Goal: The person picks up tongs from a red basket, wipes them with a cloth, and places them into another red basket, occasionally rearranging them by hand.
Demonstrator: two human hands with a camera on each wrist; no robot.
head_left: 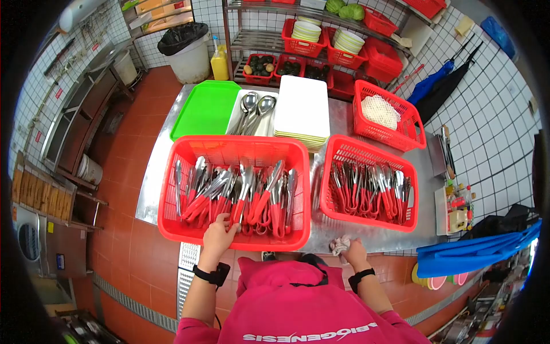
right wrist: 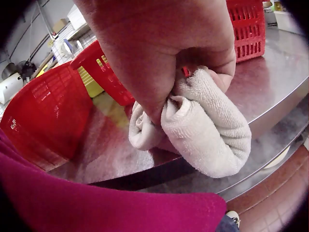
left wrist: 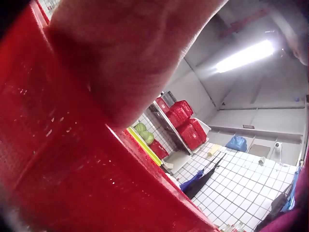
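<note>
My left hand (head_left: 218,235) reaches over the near rim of the large left red basket (head_left: 166,226), thumb and fingers apart, fingertips right at the red handles of the tongs (head_left: 197,205) inside. In the left wrist view the basket wall hides the fingers. Metal tongs with red grips lie heaped in this basket. My right hand (right wrist: 159,53) pinches a folded, rolled white cloth (right wrist: 207,130) over the table's front edge. Nearest to it stands a smaller red basket (head_left: 329,211), also holding many red-handled tongs (head_left: 375,189).
On the steel table (head_left: 152,189) are a green tray (head_left: 203,112), large spoons (head_left: 248,106) in a white tray, stacked white trays (head_left: 303,106) and a red basket (head_left: 395,135) with a netted white item. Behind stand shelves with bowls (head_left: 306,31); at right, a condiment box (head_left: 455,209).
</note>
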